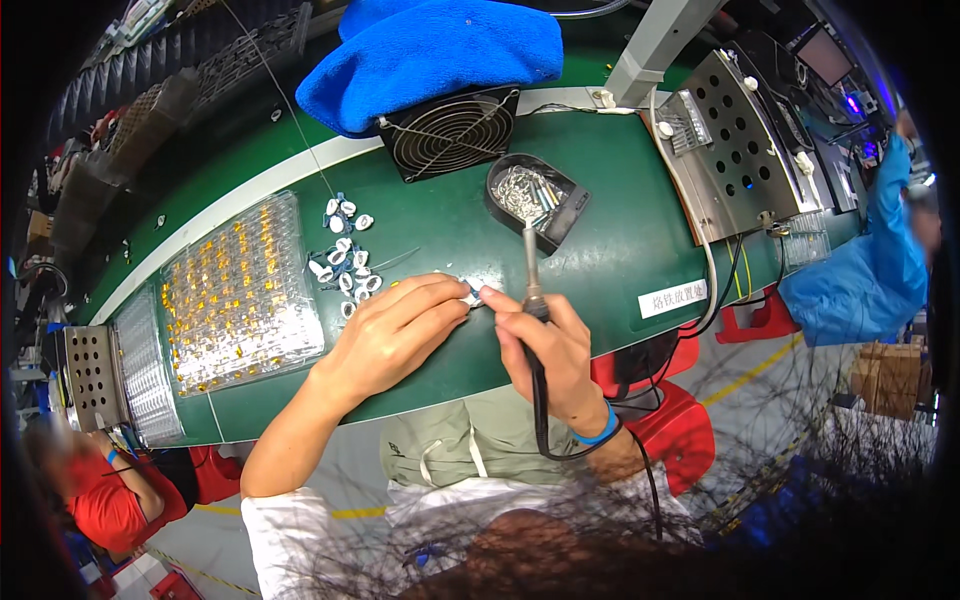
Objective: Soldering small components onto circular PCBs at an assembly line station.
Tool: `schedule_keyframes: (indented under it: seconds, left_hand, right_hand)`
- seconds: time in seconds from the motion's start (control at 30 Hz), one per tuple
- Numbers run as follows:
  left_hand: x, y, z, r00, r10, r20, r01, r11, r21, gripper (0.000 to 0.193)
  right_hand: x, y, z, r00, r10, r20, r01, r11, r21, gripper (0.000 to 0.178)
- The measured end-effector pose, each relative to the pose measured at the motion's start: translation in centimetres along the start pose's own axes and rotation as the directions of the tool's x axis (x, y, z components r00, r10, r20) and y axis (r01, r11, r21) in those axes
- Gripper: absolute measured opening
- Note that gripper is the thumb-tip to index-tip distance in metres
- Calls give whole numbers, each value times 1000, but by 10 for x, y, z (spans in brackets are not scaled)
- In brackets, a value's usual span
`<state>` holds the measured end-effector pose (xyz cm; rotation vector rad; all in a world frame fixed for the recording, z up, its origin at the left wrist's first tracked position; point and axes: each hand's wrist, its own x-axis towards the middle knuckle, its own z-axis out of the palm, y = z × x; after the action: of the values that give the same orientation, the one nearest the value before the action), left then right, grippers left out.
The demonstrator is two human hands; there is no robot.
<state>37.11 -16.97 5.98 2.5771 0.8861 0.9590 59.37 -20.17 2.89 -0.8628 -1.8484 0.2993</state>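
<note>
Near the front edge of the green bench, my left hand is closed, its fingertips pinching a small white part with a bit of blue. My right hand grips a soldering iron whose metal end points away from me, over the edge of a black scoop-shaped tray of small silvery pieces. The right fingertips also reach to the white part, and they partly hide it. Left of my hands lie several loose white oval parts with dark blue wires.
A clear blister tray with rows of small orange pieces lies at the left. Behind stands a black fan under a blue cloth. A perforated metal box and cables are at the right. One co-worker sits at each side.
</note>
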Motion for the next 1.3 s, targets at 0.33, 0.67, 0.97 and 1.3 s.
schedule_keyframes:
  seconds: [0.33, 0.67, 0.97, 1.3]
  left_hand:
    - [-51, 22, -70, 994, -70, -84, 90, 962, 257, 27]
    - [-156, 21, -143, 832, -451, -324, 551, 739, 387, 23]
    - [-141, 13, -135, 849, -435, -301, 524, 766, 372, 23]
    - [-1, 18, -64, 944, -325, -48, 281, 873, -399, 17]
  right_hand:
    - [-4, -7, -8, 998, 30, 46, -26, 996, -85, 35]
    - [-12, -1, -2, 996, 84, 30, -83, 996, -15, 33]
    - [-11, -3, -6, 998, 54, 41, -54, 999, -9, 33]
    - [-30, 6, -28, 995, -22, -97, 43, 976, 213, 42]
